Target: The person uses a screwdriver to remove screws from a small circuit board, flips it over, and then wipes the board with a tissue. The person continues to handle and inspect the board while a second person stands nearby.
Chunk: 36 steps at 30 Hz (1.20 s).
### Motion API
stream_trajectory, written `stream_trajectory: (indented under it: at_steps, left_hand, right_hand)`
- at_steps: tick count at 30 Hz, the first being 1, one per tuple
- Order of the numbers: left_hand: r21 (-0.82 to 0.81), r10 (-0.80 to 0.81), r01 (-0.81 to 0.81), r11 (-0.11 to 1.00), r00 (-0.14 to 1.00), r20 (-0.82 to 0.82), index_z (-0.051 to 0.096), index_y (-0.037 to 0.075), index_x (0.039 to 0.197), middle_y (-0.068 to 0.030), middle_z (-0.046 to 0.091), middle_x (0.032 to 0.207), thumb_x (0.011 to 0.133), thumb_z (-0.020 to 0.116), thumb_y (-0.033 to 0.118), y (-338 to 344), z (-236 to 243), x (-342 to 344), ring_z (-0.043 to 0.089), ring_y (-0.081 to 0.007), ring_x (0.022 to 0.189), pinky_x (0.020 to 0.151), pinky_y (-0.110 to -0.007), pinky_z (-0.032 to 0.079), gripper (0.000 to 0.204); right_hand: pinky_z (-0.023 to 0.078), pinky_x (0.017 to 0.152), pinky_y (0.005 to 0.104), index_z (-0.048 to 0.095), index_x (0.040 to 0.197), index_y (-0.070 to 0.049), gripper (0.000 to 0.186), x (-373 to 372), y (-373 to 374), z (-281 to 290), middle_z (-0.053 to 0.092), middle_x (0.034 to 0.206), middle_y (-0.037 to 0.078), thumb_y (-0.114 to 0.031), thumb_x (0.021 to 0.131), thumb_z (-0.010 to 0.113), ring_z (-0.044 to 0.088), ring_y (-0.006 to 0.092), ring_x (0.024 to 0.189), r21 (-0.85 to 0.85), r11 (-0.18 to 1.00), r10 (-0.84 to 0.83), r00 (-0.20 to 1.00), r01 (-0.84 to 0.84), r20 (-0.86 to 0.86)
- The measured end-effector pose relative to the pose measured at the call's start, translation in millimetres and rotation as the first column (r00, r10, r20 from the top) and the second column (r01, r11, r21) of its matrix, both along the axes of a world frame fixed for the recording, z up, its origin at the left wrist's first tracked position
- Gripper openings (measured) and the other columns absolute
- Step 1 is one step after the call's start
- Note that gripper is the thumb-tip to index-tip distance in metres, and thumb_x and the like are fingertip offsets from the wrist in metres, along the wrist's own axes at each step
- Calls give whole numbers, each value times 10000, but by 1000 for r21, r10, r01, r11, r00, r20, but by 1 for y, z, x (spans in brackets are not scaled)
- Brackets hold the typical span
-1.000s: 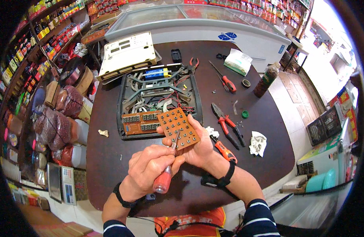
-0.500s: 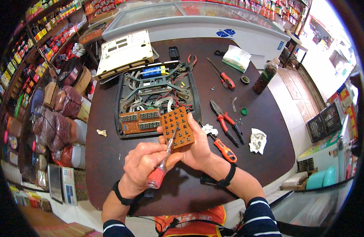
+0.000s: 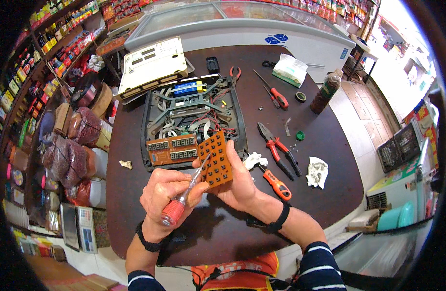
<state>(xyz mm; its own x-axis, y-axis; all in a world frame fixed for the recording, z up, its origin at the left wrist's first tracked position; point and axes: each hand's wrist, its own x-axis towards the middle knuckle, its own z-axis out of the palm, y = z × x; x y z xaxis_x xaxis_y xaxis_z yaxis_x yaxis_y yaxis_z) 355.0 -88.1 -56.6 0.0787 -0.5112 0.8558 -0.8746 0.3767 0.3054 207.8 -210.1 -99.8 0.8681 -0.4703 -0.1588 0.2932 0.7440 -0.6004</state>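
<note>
My left hand [image 3: 157,196] is closed round a screwdriver [image 3: 173,211] with a red and clear handle. The screwdriver's shaft slants up over an orange-brown circuit board [image 3: 218,169] with rows of small black push buttons. Its tip lies at the board's left part; whether it touches a button I cannot tell. My right hand [image 3: 241,186] grips that board, tilted, from its right and lower side. Just behind is an opened scale body [image 3: 235,109] with wires and a metal frame. A display board [image 3: 172,148] lies along its front edge.
A white scale cover [image 3: 152,63] sits at the back left of the dark table [image 3: 300,223]. To the right lie red-handled pliers [image 3: 281,153], an orange-handled tool [image 3: 276,185], another screwdriver [image 3: 278,98], a green cap [image 3: 300,136], crumpled tissue [image 3: 317,172] and a bottle [image 3: 326,92].
My left hand and the screwdriver have shifted left and slightly down, and the tip now lies farther left on the board. The board has turned slightly in my right hand.
</note>
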Motion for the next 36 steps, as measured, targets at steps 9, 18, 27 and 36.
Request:
stream_trajectory:
  at_steps: [9,18,27,36]
  left_hand:
    - [33,-1,1,999,1000,-11,676,101,997,-98,762,948,792,1029,91,-3,0,3,758,-245,809,669,-341,616,408]
    - [13,-39,41,999,995,-93,691,106,999,-98,770,990,789,1039,125,5,-3,1,761,-240,821,692,-334,618,407]
    - [39,5,3,999,976,-216,666,104,958,-93,764,940,825,1025,189,6,-1,10,744,-242,802,665,-335,578,392]
    - [69,5,2,998,994,-108,697,105,996,-85,774,950,827,1016,146,6,1,12,745,-237,809,686,-340,590,363]
  right_hand:
    - [588,1001,409,569,1474,-109,789,4,2,-13,697,1316,70,-781,1128,341,706,203,1155,-163,987,2,1000,0,8]
    - [580,1061,443,492,1541,-121,735,10,8,-18,661,1375,97,-729,1142,381,704,234,1192,-190,977,-92,995,95,23]
    - [634,1022,504,197,1707,-239,709,14,8,-16,577,1436,117,-595,1166,488,692,278,1241,-196,973,-87,982,120,168]
    - [593,1098,478,409,1600,-157,670,11,9,-16,614,1493,122,-663,1161,409,664,255,1307,-231,966,-79,986,112,145]
